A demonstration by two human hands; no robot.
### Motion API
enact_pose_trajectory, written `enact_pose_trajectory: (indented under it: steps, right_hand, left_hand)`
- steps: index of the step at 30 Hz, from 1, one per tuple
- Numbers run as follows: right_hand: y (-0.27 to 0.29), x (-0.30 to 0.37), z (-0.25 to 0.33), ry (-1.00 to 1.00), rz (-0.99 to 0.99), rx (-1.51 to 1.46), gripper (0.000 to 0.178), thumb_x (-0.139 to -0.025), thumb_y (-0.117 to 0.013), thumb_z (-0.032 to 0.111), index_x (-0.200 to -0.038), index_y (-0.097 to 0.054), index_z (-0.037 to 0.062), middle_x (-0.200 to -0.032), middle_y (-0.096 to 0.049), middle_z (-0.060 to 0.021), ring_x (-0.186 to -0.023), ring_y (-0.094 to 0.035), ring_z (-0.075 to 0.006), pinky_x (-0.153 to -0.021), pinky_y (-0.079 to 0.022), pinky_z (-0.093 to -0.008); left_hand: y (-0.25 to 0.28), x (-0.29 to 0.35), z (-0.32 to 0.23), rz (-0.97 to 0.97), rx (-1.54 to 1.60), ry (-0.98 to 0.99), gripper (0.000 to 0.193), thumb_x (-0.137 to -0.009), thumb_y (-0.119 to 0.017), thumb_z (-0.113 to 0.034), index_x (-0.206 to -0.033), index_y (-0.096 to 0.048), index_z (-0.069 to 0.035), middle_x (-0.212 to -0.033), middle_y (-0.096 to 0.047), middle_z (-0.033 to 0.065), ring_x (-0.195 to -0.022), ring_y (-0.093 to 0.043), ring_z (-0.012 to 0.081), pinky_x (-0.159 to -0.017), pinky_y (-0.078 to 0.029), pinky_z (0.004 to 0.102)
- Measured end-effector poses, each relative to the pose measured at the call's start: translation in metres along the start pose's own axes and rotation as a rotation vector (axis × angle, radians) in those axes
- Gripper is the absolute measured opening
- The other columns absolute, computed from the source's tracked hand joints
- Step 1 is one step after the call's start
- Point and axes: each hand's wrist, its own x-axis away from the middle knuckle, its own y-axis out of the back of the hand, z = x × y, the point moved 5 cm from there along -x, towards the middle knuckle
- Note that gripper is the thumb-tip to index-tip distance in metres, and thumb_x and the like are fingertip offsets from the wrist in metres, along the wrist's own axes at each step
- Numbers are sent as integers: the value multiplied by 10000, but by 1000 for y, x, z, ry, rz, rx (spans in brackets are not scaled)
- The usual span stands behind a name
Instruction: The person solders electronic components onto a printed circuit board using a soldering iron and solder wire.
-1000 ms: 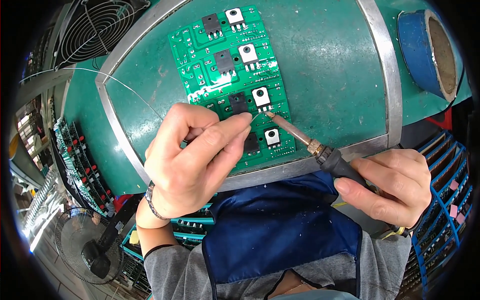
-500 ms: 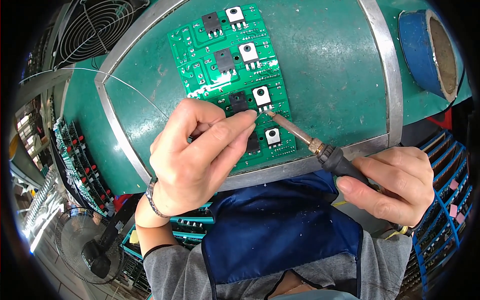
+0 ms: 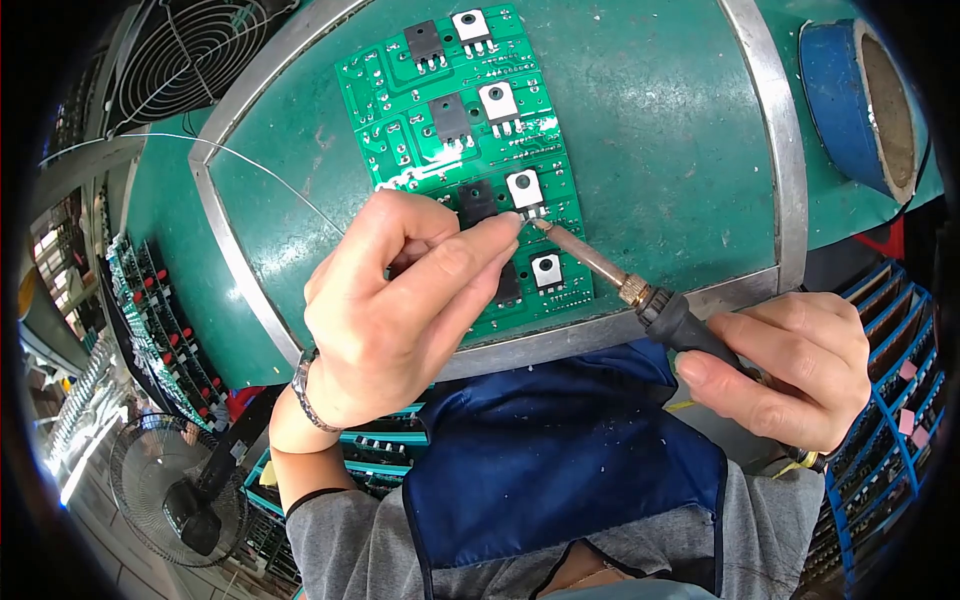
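A green circuit board panel (image 3: pixel 400 140) lies on the green work surface, bearing rows of paired black and silver-backed transistors. My left hand (image 3: pixel 400 290) pinches a thin solder wire (image 3: pixel 270 172), which trails away to the upper left. Its fingertips are over the third row, beside the legs of a silver-backed transistor (image 3: pixel 523 188). In my right hand (image 3: pixel 790 370) is a soldering iron (image 3: pixel 670 315), gripped by its black handle. The iron's tip meets those legs close to the solder wire's end. My left hand hides part of the board's lower left.
Metal strips (image 3: pixel 770 120) frame the work surface. At the far right stands a blue-sided round holder (image 3: pixel 850 110). A fan grille (image 3: pixel 190 60) is at the upper left, another fan (image 3: pixel 180 490) at the lower left. Racks of boards (image 3: pixel 165 340) stand left, with blue racks (image 3: pixel 890 400) at right.
My left fingertips have shifted slightly right, toward the iron's tip. The iron has moved only a hair, and the board sits almost the same.
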Motion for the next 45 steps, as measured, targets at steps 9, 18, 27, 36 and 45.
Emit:
enact_pose_trajectory:
  steps: [9,18,27,36,45]
  right_hand:
    - [0,0,0,20,-27,19,239,-673,-790,78,-901,-736,31,-726,-637,-133,-513,-601,-170,-394,-440,-217]
    - [2,1,0,-25,57,-14,223,-728,-769,75,-943,-731,29,-783,-646,-144,-559,-625,-190,-440,-496,-242]
    - [2,2,-1,5,55,-16,212,-739,-766,80,-940,-730,22,-771,-645,-148,-549,-621,-188,-433,-493,-234]
    - [1,1,1,9,39,1,199,-753,-765,81,-939,-727,23,-767,-647,-148,-540,-613,-181,-418,-467,-224]
    - [2,-1,3,-25,90,12,204,-780,-769,105,-964,-724,31,-779,-646,-138,-550,-610,-182,-433,-477,-232]
  left_hand:
    - [3,-7,1,-63,-40,45,301,-717,-783,19,-1008,-752,-53,-749,-498,5,-626,-462,97,-537,-375,227]
    - [-2,-10,3,-72,-61,-35,282,-730,-769,-16,-1002,-737,-81,-709,-501,25,-555,-512,150,-498,-428,287]
    - [-3,-10,5,-72,-31,-34,281,-731,-766,-11,-1003,-737,-74,-703,-513,27,-560,-521,154,-503,-434,286]
    - [-4,-7,7,-52,-10,-12,297,-729,-762,-14,-1019,-741,-73,-695,-515,23,-563,-520,156,-512,-435,288]
    - [-1,-8,6,-24,27,12,324,-749,-754,-6,-1065,-732,-69,-722,-520,28,-589,-527,134,-522,-431,275]
